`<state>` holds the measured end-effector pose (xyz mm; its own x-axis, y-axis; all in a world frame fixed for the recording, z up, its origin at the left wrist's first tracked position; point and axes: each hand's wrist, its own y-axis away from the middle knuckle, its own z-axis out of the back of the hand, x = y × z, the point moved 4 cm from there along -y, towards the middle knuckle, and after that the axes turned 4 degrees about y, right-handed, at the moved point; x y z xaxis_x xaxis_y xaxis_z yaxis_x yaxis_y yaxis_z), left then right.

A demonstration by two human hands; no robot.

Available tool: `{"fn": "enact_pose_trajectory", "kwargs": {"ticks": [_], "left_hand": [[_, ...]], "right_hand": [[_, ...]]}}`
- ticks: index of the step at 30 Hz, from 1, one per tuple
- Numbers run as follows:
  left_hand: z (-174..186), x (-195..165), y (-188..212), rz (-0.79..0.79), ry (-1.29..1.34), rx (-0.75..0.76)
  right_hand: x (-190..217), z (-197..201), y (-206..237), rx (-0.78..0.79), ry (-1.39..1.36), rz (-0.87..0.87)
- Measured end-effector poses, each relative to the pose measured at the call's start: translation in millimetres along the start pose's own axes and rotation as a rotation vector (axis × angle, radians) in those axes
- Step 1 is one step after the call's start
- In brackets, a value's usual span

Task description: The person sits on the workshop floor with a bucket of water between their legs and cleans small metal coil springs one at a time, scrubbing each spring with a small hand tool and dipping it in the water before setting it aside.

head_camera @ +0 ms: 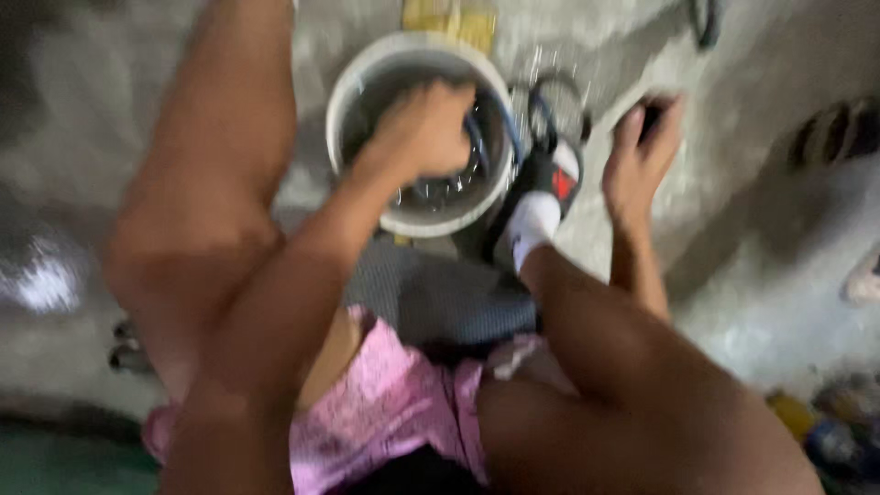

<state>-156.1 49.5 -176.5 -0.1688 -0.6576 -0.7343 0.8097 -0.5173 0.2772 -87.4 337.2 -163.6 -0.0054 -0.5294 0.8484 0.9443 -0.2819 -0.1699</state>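
The picture is blurred with motion, so fine detail is hard to call. On the left, the person's bare knee rises high, and just past it the left hand (423, 128) is plunged into a white bucket (359, 92) standing on the wet concrete floor (752, 302). The hand is bunched into a loose fist, knuckles up, apparently closed on something dark under the water; whether that is cloth or part of the blue tube (502, 128) curving along the bucket's inner rim cannot be told. The forearm runs diagonally down from the lap, wrist bent forward over the rim.

The work looks like washing in the bucket, and it would go best with a firm grip kept low in the water and the wrist clear of the rim, so nothing slops over and the bucket stays upright.

In the middle, a grey ribbed cloth (431, 293) lies between the legs, touching the bucket's base, with pink shorts (394, 412) below it. Just right of the bucket sits a shoe (541, 197), white at the toe with black and a red patch.

Further right, the right hand (642, 156) reaches out above the floor, fingers together and curled around a small dark object (653, 117) at the fingertips, arm nearly straight.
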Motion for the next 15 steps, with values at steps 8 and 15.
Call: {"fn": "enact_pose_trajectory", "kwargs": {"ticks": [8, 15], "left_hand": [[-24.4, -11.2, 8.4, -0.078, -0.246, -0.235], [-35.5, -16.5, 12.8, -0.092, -0.210, -0.094]], "right_hand": [[66.8, 10.1, -18.0, 0.195, 0.210, 0.284], [100.0, 0.9, -27.0, 0.474, 0.243, 0.409]]}}
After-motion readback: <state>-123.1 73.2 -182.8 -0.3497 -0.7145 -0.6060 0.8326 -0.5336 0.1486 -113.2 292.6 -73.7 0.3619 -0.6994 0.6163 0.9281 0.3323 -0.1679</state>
